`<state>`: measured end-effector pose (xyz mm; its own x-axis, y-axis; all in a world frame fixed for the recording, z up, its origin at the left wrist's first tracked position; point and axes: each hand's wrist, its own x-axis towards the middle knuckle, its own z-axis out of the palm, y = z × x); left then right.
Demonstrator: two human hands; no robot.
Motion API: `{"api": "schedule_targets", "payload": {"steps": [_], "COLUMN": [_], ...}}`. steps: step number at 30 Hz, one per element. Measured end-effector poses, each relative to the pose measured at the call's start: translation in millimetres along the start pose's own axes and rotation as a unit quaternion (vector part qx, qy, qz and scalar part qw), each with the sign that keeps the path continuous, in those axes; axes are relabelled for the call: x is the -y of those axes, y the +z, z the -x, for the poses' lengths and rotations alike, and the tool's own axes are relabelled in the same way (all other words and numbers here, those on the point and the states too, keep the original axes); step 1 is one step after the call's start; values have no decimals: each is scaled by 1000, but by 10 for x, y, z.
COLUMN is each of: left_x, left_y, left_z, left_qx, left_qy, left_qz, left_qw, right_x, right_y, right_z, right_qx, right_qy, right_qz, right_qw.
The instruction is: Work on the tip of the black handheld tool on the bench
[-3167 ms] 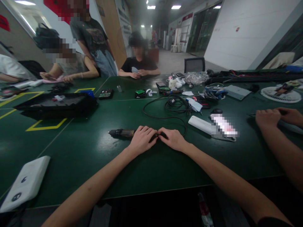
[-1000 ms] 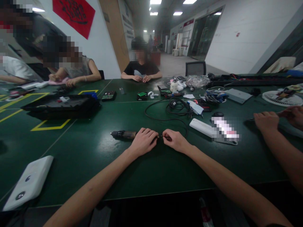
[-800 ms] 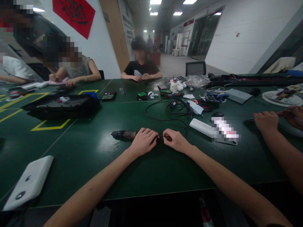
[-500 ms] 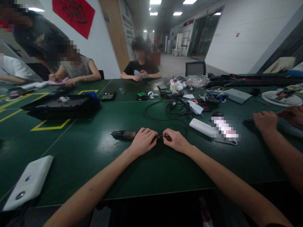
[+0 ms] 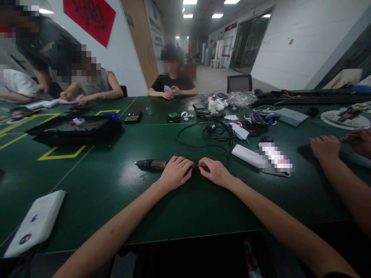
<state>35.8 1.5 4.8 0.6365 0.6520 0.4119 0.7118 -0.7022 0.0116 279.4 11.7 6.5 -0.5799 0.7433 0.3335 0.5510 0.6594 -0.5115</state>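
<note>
A stick-shaped electric screwdriver (image 5: 152, 165) with a black nose, metal tip and brownish body lies across the green table, its tip to the left. My left hand (image 5: 177, 171) is wrapped over its rear end. Close to the right of it, my right hand (image 5: 213, 170) is closed in a pinch on a thin black cable (image 5: 203, 147), whose line runs behind that hand to a loose coil. A small gap lies between the fingertips of both hands. What exactly sits in this gap is too small to make out.
A white power strip (image 5: 246, 156) lies right of my hands, beside a blurred-out bright item. A black tray (image 5: 75, 131) stands at the left, a white power bank (image 5: 36, 222) at the near left. Circuit boards (image 5: 174, 116) lie farther back. A co-worker's hands (image 5: 324, 148) work at the right.
My hands stay almost in place, with the fingertips drawn slightly closer together. At the far left, a standing person's arm has come down toward the table.
</note>
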Motion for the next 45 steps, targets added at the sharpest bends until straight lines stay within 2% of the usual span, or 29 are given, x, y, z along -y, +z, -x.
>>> {"api": "schedule_targets", "payload": {"steps": [12,18,24,29,35,41,45], "left_x": [-6,1,13,19,19,26,28], "left_y": [14,-10,24,5,32,11,41], "left_z": [-6,-4,-7,5,-9,2,-1], "left_qx": [-5,5,0,1,-6,-2,-7], "left_qy": [-13,4,-15,9,-15,14,-9], "left_qz": [-3,-1,-5,5,-2,3,-8], "left_qw": [1000,1000,1000,1000,1000,1000,1000], "right_x": [0,-27,-18,-16,-3,-7,-20], "right_y": [-1,30,26,24,10,10,23], "right_z": [1,-5,-2,-4,-4,-1,-3], "right_qx": [7,2,0,1,2,4,3], "right_qy": [-6,-7,-8,-6,-8,-7,-7], "right_qz": [6,13,12,17,14,15,17], "right_qw": [1000,1000,1000,1000,1000,1000,1000]}}
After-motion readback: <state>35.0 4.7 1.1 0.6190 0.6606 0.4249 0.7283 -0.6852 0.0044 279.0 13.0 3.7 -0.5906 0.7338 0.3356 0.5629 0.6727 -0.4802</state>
